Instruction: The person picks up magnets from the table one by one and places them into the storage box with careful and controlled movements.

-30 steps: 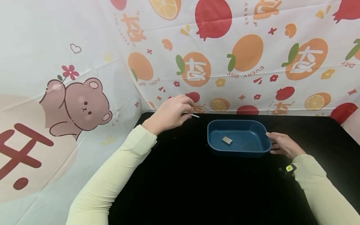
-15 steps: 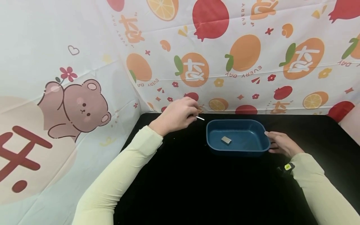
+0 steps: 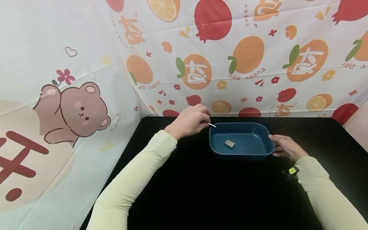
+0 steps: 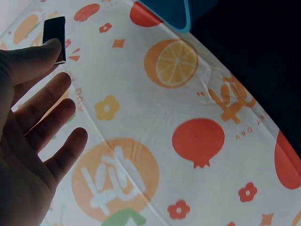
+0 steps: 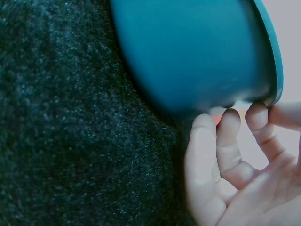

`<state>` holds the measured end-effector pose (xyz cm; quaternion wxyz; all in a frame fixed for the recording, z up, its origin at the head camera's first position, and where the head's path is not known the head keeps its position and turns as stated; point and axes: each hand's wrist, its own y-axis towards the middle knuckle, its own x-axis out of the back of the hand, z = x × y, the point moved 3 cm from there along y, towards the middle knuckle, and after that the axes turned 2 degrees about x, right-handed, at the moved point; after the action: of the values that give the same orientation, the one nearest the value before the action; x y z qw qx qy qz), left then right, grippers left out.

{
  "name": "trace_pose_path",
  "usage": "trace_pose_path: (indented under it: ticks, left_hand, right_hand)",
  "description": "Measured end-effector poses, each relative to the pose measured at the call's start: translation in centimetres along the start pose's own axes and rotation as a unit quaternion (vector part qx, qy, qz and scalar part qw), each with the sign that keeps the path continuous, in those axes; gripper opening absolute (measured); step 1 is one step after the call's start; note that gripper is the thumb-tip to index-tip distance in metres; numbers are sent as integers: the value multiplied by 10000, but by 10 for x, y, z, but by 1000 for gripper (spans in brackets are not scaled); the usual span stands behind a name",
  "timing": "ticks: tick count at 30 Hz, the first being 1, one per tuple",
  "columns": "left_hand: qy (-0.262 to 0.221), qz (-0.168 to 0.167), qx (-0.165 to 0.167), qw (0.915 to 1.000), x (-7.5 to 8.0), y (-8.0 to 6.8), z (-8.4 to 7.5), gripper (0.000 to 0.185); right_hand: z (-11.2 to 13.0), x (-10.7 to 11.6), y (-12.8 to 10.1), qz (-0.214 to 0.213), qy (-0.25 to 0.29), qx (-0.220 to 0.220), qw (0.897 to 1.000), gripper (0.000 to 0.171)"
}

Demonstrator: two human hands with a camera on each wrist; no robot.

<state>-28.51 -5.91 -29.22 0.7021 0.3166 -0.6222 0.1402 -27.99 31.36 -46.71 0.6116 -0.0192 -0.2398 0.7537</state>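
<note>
Fingertips point(image 5: 230, 117) under tray point(image 5: 188, 52) rim

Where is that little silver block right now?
In the head view, the silver block lies inside the blue tub, left of its middle, between the two hands.
</note>
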Motion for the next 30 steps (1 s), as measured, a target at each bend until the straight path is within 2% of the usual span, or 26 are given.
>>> trace_pose_path:
  ticks: [8,15,22,30]
  left_hand:
    - [-48,185,-8,9998,-9,17,-10,12]
    - [-64,388,-103,9992,-23,28,-13,14]
    - [-104,721,15,9973,-40,41,-15,14]
    - [234,1020,-109,9944,-64,51,-23,15]
  right_hand:
    - [1,4,0,-75,-50,45,9999,62]
    - [5,1,-2,-58,-35,76,9999,67]
    - [4,2,-1,-131,-64,112,9998,68]
    - [0,-3,1,-165,148,43,9997,59]
